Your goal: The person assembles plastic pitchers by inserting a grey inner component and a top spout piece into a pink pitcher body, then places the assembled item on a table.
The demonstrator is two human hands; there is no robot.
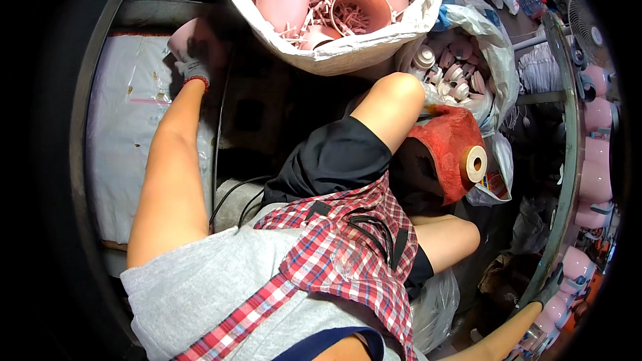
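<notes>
My left arm stretches up the left side. My left hand [192, 65], in a grey-white glove with a red cuff, is closed on a pink rounded plastic housing [189, 35], over a bench covered in white sheeting [120, 134]. The far side of that housing is in shadow. At the lower right my right hand [550, 286], in a dark glove, reaches to the green rail beside a row of glossy pink housings [576, 264]. Its fingers are too small and dark to make out, so I cannot tell whether it holds anything.
A large white sack [321, 60] holds pink cups and many small pink pieces. Behind my knee stands a plastic bag [498, 60] of white and pink round parts. A red cloth [448, 147] with a tape roll [475, 164] lies nearby. The green rail [568, 154] borders the pink row.
</notes>
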